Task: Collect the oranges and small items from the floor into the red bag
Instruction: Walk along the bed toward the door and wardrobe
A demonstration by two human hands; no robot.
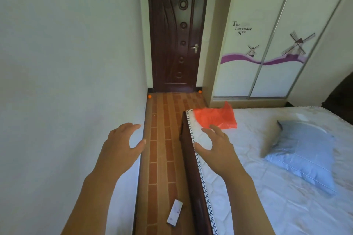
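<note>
Left hand (122, 143): raised in front of the white wall, fingers spread and loosely curved, thumb apart from them, holding nothing.
Wall (66, 63): plain white, fills the left side and meets the floor along a brown skirting.
Left orange (149, 96): on the floor in the far corner, against the wall and near the door's left edge.
Floor (162, 139): narrow strip of brown brick-pattern tiles between wall and bed.
Box (175, 212): small flat white pack lying on the floor at the near end, just beside the bed frame.
Door (175, 40): dark carved wood, closed, metal handle on its right side.
Right orange (200, 91): on the floor at the door's right corner, near the wardrobe base.
Right hand (217, 145): held over the mattress edge, fingers apart and gently curved, gripping nothing; fingertips near the bag, whether they touch it I cannot tell.
Bag (215, 116): red plastic, crumpled, lying on the far left corner of the mattress.
Mattress (267, 196): white quilted, on a dark wooden frame.
Wardrobe (267, 34): white sliding doors with windmills, a purple wave and the words "The Lavender Sea".
Pillow (301, 152): grey-blue, on the mattress, well right of the bag.
</note>
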